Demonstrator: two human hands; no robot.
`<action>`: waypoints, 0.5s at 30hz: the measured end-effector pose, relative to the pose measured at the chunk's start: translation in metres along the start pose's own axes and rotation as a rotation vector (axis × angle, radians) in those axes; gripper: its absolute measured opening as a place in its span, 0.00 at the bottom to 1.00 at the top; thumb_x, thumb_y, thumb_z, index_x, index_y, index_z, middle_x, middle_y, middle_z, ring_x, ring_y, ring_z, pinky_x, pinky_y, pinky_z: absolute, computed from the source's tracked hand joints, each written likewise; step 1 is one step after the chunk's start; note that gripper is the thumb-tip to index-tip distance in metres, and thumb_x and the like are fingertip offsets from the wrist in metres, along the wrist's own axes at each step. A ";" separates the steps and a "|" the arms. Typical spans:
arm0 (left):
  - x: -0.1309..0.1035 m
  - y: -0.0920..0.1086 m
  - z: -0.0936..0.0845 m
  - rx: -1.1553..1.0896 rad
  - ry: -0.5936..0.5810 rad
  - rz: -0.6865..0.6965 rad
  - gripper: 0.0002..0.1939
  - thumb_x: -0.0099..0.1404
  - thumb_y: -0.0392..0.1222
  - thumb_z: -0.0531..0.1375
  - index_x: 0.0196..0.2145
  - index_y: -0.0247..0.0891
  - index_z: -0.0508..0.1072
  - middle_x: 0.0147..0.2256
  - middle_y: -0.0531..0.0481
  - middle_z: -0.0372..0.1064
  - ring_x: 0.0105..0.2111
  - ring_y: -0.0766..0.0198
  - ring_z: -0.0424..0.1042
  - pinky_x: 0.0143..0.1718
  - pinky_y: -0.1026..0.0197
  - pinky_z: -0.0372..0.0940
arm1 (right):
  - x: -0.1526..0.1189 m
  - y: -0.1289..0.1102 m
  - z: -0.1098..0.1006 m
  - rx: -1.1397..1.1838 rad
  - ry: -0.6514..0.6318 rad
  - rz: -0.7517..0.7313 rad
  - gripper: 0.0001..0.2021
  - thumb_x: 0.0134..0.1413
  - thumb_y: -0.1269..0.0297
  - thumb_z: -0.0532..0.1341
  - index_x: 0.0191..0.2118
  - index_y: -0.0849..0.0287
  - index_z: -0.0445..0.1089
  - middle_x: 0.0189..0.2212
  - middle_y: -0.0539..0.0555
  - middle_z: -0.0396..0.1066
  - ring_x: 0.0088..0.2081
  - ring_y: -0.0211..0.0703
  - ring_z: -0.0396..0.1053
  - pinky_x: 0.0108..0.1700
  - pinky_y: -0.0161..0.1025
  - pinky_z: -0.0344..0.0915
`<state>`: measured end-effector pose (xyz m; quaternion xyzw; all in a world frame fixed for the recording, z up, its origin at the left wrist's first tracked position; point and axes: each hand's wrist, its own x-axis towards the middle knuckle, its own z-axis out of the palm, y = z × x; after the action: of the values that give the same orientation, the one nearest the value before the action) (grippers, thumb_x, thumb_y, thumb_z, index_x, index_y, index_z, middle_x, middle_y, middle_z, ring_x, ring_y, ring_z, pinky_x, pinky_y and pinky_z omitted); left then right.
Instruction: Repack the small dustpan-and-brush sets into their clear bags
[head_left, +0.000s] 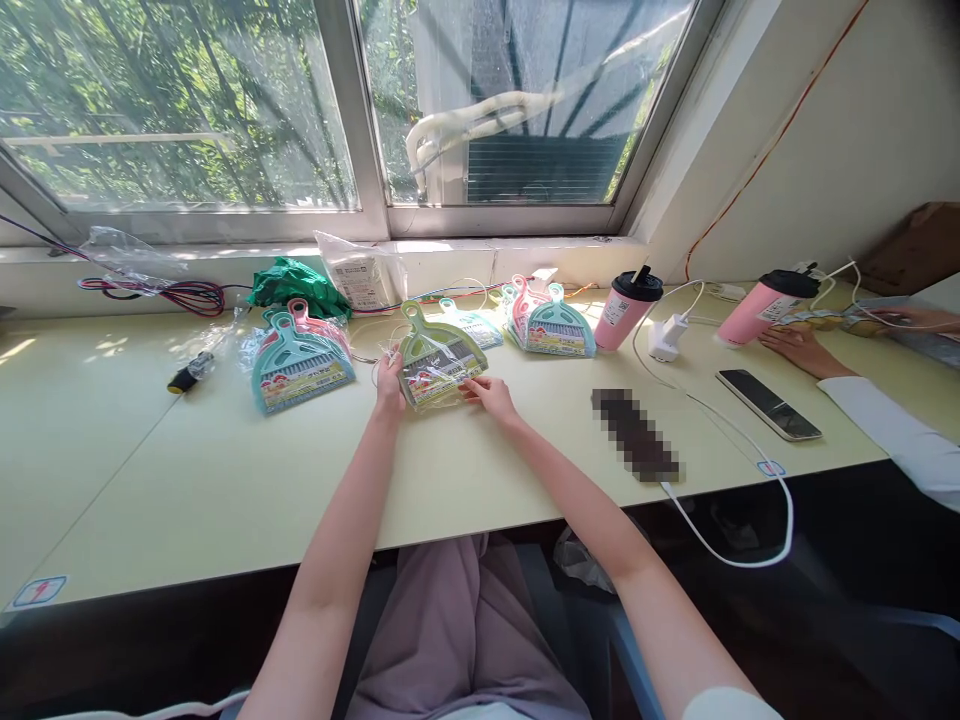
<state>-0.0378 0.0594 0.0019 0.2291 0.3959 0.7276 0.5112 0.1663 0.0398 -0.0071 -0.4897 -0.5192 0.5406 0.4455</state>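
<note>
The person's left grip (pixel 390 385) was closed around the left edge of a green dustpan (pixel 442 360) in clear wrapping, while the right grip (pixel 491 397) pinched its wrapped lower right corner, keeping it between the two over the table (pixel 187 480). To the left of the left grip lay blue and pink dustpans (pixel 304 375); beyond the right grip, toward the right, sat another dustpan group (pixel 559 330), then a pink cup (pixel 624 315).

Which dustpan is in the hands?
The olive-green dustpan, between the left hand and right hand; the other dustpans are pale blue or pink.
</note>
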 end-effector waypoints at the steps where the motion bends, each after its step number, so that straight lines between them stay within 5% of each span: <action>1: -0.003 0.000 0.003 -0.013 -0.023 -0.002 0.19 0.68 0.37 0.60 0.56 0.38 0.71 0.44 0.44 0.78 0.45 0.58 0.78 0.49 0.56 0.72 | 0.001 0.001 -0.001 0.083 0.040 0.009 0.08 0.56 0.61 0.68 0.33 0.61 0.74 0.32 0.53 0.79 0.31 0.37 0.78 0.40 0.34 0.75; 4: -0.011 -0.002 0.009 -0.029 -0.113 -0.007 0.20 0.66 0.39 0.63 0.55 0.39 0.72 0.47 0.44 0.78 0.47 0.57 0.77 0.50 0.57 0.70 | 0.001 0.001 0.000 0.290 0.141 0.027 0.10 0.53 0.64 0.69 0.39 0.60 0.71 0.30 0.49 0.77 0.29 0.36 0.78 0.39 0.31 0.74; 9: -0.016 -0.006 0.014 -0.028 -0.158 -0.087 0.13 0.67 0.43 0.60 0.47 0.38 0.78 0.44 0.46 0.79 0.48 0.56 0.76 0.50 0.56 0.70 | -0.001 -0.006 0.000 0.335 0.210 0.072 0.10 0.49 0.72 0.70 0.34 0.61 0.68 0.20 0.44 0.70 0.18 0.30 0.68 0.22 0.26 0.61; 15: 0.007 0.002 -0.002 0.005 0.077 0.008 0.14 0.73 0.44 0.53 0.40 0.37 0.78 0.39 0.46 0.79 0.45 0.61 0.77 0.49 0.59 0.71 | -0.002 -0.017 0.000 0.267 0.050 0.025 0.17 0.38 0.67 0.76 0.32 0.62 0.70 0.17 0.44 0.69 0.17 0.32 0.67 0.21 0.28 0.61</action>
<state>-0.0434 0.0648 0.0018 0.2038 0.4160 0.7369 0.4922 0.1662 0.0390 0.0100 -0.4456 -0.4253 0.5980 0.5128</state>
